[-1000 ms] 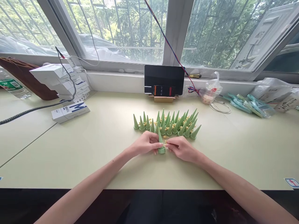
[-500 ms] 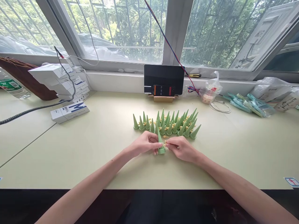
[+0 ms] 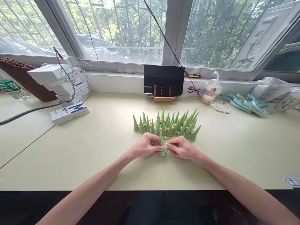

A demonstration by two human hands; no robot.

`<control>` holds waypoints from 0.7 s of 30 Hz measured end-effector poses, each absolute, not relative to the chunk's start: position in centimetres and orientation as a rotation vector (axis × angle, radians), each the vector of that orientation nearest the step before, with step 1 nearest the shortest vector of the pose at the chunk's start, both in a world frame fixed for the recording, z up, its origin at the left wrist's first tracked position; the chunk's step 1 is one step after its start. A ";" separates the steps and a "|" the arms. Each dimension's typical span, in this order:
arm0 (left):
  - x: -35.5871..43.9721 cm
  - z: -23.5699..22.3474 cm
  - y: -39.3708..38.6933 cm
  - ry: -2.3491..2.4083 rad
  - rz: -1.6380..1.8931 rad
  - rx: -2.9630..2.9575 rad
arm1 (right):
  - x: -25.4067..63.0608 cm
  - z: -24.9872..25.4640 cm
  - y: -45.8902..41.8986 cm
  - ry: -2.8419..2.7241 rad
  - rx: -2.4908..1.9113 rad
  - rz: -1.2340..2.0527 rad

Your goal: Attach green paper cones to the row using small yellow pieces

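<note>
My left hand (image 3: 147,146) is closed round the lower part of a green plant watering spike (image 3: 162,142), a cone with its tip up and a ridged cap at the bottom. My right hand (image 3: 184,148) pinches a small yellow valve (image 3: 166,146) against the side of the spike, just above the cap. Its fingertips cover much of the valve, so how far it is seated cannot be seen. Just beyond the hands stand several more green spikes (image 3: 175,128) in rows, with yellow valves between or on them. One loose yellow piece (image 3: 166,137) lies in front of them.
A phone (image 3: 163,91) showing a timer leans on a black screen (image 3: 164,76) at the back. White boxes (image 3: 69,113) and a thick cable (image 3: 35,107) are on the left. A plastic bag (image 3: 211,91), a coiled white cable (image 3: 220,107) and teal packets (image 3: 249,103) lie back right.
The held spike has come slightly nearer and more upright. My right hand's fingertips, with the yellow valve, are now close against its side. The standing spikes have not moved.
</note>
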State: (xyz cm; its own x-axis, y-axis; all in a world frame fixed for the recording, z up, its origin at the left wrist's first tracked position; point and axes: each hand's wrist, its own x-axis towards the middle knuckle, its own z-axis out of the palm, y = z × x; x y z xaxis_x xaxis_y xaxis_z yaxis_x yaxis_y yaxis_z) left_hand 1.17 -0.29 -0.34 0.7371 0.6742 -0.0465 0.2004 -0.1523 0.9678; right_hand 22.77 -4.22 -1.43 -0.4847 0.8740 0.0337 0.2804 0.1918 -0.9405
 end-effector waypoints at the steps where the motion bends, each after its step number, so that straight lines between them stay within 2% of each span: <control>1: 1.2 -0.3 -0.4 0.711 0.503 1.760 | 22.8 -1.4 -4.2 -1.818 -1.097 1.398; 4: 1.5 -0.4 -0.8 0.733 0.609 1.958 | 23.0 -1.5 -4.0 -1.620 -1.171 1.645; 8: 1.7 -0.7 -0.9 0.657 0.745 2.267 | 23.3 -1.6 -3.8 -1.411 -1.202 1.814; 21: 1.4 -1.5 -0.8 0.355 0.950 2.715 | 23.7 -1.3 -3.2 -1.176 -1.138 2.052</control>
